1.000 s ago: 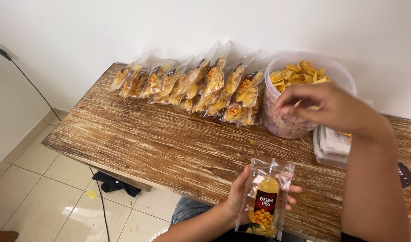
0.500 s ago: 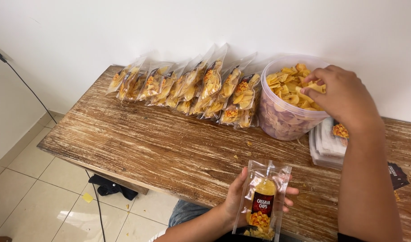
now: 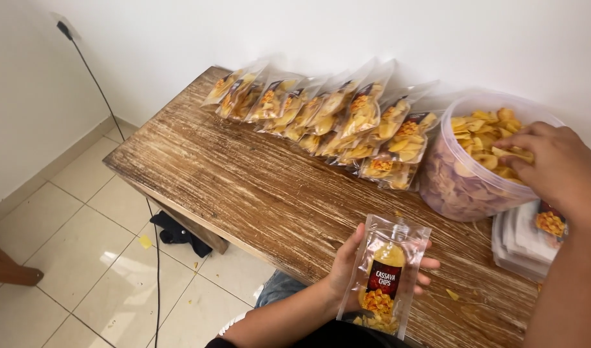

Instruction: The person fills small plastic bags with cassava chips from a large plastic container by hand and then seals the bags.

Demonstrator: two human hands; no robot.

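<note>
Left hand (image 3: 347,267) fingers grasp the clear pouch (image 3: 384,277) upright, in front of the tub (image 3: 456,187). Right hand (image 3: 556,169) fingers pinch chips (image 3: 485,138) inside the tub; best take few pcs & keep the pouch mouth wide.

A clear plastic pouch (image 3: 384,277) is held upright at the near table edge by the left hand (image 3: 347,264); a dark red label with yellow and orange print is borne on its front, and yellow chips are seen at its bottom; a row of filled pouches (image 3: 334,116), clear with similar dark labels and yellow chips, is laid overlapping along the wall side of the table; a stack of flat empty pouches (image 3: 524,241) is placed just beside a round clear tub (image 3: 456,190), into which the right hand (image 3: 556,171) is dipped.
</note>
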